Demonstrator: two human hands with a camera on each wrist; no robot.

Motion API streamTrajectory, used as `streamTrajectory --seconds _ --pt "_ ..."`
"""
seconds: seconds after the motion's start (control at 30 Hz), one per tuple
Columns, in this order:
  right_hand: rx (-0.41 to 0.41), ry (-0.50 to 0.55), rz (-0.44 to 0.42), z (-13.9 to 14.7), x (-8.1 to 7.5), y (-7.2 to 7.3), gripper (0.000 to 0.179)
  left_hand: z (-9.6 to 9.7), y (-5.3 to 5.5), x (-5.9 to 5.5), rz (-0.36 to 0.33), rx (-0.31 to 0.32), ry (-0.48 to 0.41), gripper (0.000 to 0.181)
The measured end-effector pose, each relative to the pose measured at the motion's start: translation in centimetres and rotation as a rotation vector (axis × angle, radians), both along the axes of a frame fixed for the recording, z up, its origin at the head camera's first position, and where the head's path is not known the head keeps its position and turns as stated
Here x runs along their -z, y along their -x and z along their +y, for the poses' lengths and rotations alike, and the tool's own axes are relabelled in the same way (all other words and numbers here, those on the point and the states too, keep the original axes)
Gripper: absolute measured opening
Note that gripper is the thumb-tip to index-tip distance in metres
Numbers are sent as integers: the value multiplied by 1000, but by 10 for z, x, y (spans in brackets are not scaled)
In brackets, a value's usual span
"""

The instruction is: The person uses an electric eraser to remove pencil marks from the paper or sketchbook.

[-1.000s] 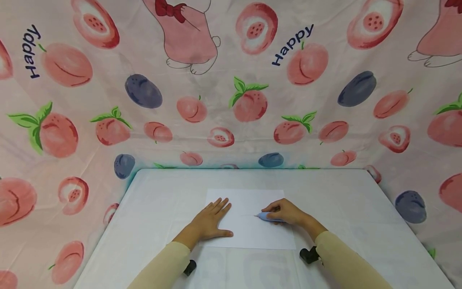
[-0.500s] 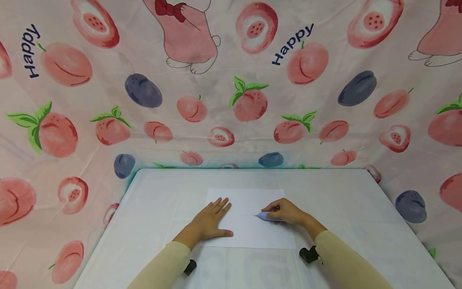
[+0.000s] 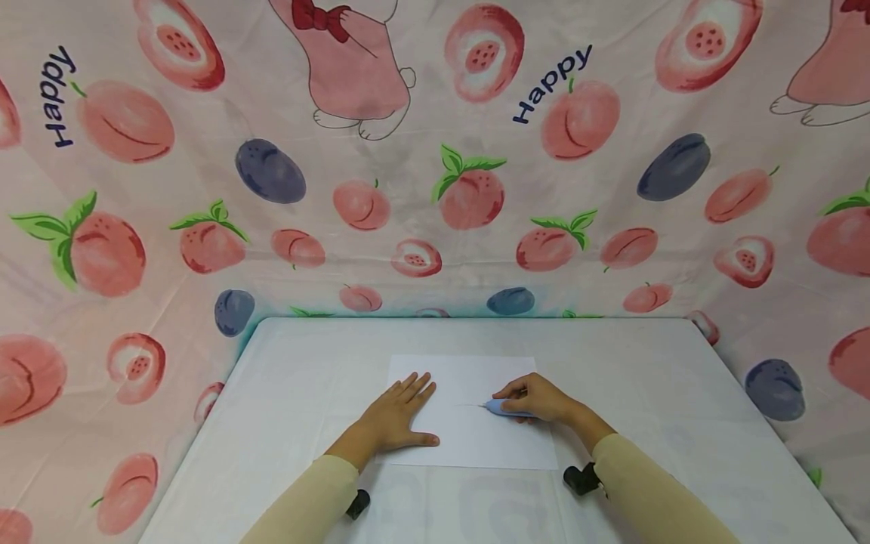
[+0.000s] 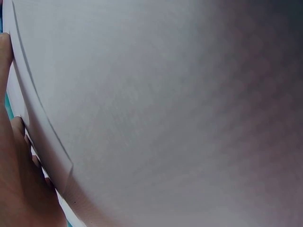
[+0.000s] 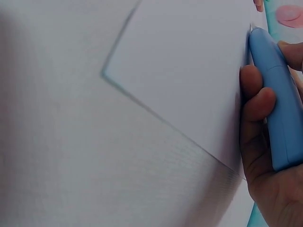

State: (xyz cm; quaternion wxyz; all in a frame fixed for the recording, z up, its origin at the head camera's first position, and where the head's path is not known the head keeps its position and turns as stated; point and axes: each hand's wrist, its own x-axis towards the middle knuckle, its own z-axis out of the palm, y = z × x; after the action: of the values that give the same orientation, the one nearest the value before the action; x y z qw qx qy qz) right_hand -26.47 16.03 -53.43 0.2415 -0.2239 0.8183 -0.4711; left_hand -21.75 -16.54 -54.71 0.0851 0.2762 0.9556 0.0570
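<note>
A sheet of white paper (image 3: 476, 442) lies on the white table in the head view. My left hand (image 3: 397, 419) rests on its left side, fingers straight and spread, thumb pointing right. At the right of the sheet my right hand (image 3: 540, 397) grips a thick blue pen-shaped tool (image 5: 279, 104), its fine tip pointing left at the paper. A faint thin line (image 3: 467, 405) runs left from the tip. In the right wrist view the thumb and fingers wrap the tool's smooth body. The left wrist view catches the left hand (image 4: 21, 175) at its edge, beside the paper.
The white table (image 3: 306, 355) extends around the sheet. A cloth (image 3: 421, 181) printed with peaches hangs behind it and at both sides. Black wrist cameras, a left camera (image 3: 357, 504) and a right camera (image 3: 581, 480), sit below the sleeves close over the table.
</note>
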Motion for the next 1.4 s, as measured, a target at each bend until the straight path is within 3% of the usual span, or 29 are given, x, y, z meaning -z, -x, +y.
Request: streamTrajectory --seconds 0.5,1.4 --pt "-5 3 -14 -1 -2 2 27 0 0 -5 -10 -4 -11 100" --pt "-4 4 -4 -1 1 4 25 0 0 -4 -11 -8 -7 101"
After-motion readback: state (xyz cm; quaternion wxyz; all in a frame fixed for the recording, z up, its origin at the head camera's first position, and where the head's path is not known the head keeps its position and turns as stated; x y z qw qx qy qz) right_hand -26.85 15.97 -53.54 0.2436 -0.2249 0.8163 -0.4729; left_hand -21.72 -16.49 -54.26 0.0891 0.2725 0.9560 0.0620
